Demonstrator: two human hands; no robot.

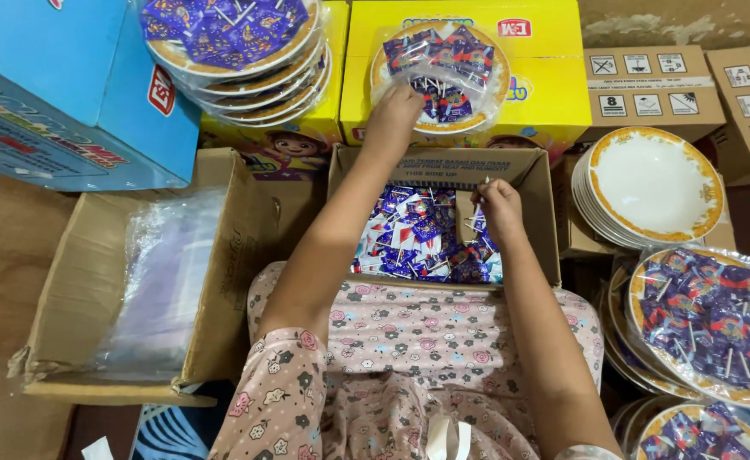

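My left hand reaches forward and grips the near edge of a clear plastic bag holding a gold-rimmed plate topped with purple wrapped lollipops. That plate rests on a yellow carton. My right hand hovers over an open cardboard box full of purple lollipops, fingers closed on several lollipops with white sticks poking up.
A stack of bagged, filled plates sits at the back left beside a blue carton. An open box of clear plastic bags is on the left. Empty white plates and filled bagged plates are stacked on the right.
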